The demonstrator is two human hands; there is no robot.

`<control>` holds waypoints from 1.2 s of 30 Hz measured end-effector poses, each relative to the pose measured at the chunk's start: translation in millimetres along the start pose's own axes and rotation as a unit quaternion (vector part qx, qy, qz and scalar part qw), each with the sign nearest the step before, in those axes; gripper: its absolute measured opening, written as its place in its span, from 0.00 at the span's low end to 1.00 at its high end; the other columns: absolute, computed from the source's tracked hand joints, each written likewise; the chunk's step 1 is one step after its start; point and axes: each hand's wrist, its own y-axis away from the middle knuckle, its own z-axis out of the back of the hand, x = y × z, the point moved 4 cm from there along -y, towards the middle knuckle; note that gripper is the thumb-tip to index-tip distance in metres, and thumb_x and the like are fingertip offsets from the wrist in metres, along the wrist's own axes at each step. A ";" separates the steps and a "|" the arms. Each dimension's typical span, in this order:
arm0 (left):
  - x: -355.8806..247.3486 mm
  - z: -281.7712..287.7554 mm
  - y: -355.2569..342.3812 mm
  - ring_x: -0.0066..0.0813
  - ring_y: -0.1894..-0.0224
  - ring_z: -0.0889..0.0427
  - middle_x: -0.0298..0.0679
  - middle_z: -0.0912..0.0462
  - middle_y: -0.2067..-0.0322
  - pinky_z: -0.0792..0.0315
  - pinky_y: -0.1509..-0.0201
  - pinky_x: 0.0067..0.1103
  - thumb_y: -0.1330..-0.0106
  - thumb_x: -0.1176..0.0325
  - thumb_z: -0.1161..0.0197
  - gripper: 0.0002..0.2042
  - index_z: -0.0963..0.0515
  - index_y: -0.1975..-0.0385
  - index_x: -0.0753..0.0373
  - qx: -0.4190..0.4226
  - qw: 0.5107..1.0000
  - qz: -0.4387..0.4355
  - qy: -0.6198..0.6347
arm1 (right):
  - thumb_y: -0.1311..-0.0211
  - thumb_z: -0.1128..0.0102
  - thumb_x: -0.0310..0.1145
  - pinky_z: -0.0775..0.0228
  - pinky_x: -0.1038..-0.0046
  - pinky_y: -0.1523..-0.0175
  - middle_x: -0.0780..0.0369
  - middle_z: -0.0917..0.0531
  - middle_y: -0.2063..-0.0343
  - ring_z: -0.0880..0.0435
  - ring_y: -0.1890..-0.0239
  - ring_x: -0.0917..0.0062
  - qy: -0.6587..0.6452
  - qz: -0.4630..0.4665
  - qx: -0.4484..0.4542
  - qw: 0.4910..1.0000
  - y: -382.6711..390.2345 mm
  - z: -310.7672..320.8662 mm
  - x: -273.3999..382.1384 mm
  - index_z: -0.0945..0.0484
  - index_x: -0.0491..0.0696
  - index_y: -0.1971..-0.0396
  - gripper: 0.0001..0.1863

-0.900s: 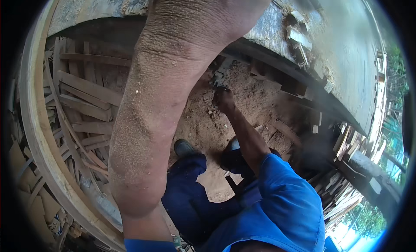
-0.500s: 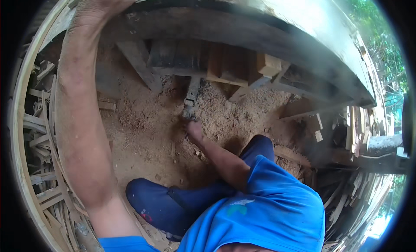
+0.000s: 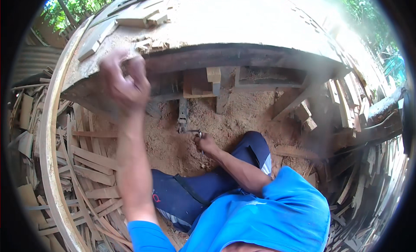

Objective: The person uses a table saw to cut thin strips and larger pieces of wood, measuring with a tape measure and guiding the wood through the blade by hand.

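Observation:
My left hand point(image 3: 125, 81) is raised by the near left edge of the worktable point(image 3: 242, 26), blurred by motion. Its fingers curl loosely, with a gap between them and the thumb; nothing shows in them. Low under the table, my right hand point(image 3: 205, 144) is closed round the crossbar of a thin T-handled metal tool point(image 3: 193, 131). The tool's shaft points left to the lower end of a metal bar point(image 3: 183, 114) that hangs beneath the table. Whether the tip touches the bar I cannot tell.
Wood offcuts point(image 3: 134, 20) and sawdust lie on the tabletop's left side. Scrap strips point(image 3: 93, 165) pile up at the left, and more wood pieces point(image 3: 346, 100) stand at the right. Wooden blocks point(image 3: 213, 74) sit under the table edge. Sawdust point(image 3: 247, 109) covers the ground.
My left hand has come down and back from the tabletop's edge. The view has lifted, showing more of the tabletop. My right hand stays low, and the tool in it now shows clearly.

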 end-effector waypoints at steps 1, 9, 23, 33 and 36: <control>-38.2 -8.8 30.6 0.33 0.64 0.21 0.41 0.23 0.66 0.25 0.62 0.28 0.31 0.50 0.38 0.20 0.23 0.62 0.65 0.015 0.994 0.071 0.088 | 0.33 0.42 0.34 0.39 0.73 0.83 0.64 0.24 0.81 0.28 0.84 0.80 -0.001 0.013 0.002 1.000 8.5 -3.1 19.1 0.23 0.46 0.69 0.07; -136.7 -95.3 77.1 0.53 0.57 0.16 0.56 0.16 0.60 0.23 0.55 0.37 0.45 0.50 0.26 0.30 0.24 0.54 0.72 0.246 0.896 0.365 0.062 | 0.35 0.42 0.33 0.29 0.66 0.78 0.59 0.21 0.80 0.22 0.83 0.73 0.057 0.042 -0.078 0.994 15.4 -6.8 41.1 0.22 0.39 0.69 0.11; -153.9 -107.4 83.2 0.56 0.63 0.15 0.56 0.15 0.68 0.23 0.59 0.38 0.42 0.61 0.29 0.20 0.22 0.60 0.73 0.194 0.936 0.289 0.055 | 0.39 0.42 0.37 0.21 0.58 0.69 0.43 0.17 0.76 0.13 0.76 0.57 0.131 0.072 -0.178 0.973 1.0 23.0 2.0 0.22 0.32 0.67 0.18; -150.0 -102.2 86.4 0.57 0.63 0.15 0.58 0.15 0.68 0.23 0.59 0.38 0.39 0.61 0.34 0.18 0.21 0.62 0.75 0.156 0.946 0.283 -0.010 | 0.34 0.44 0.42 0.29 0.64 0.73 0.56 0.18 0.80 0.18 0.79 0.69 0.051 -0.005 -0.100 0.994 5.9 7.0 9.0 0.20 0.39 0.67 0.18; -153.8 -105.4 79.1 0.57 0.62 0.15 0.60 0.15 0.66 0.23 0.58 0.38 0.39 0.61 0.33 0.20 0.21 0.61 0.76 0.169 0.936 0.309 0.005 | 0.31 0.46 0.42 0.35 0.69 0.79 0.64 0.25 0.86 0.27 0.86 0.76 -0.069 0.107 -0.058 0.990 17.2 -14.1 30.4 0.20 0.42 0.67 0.17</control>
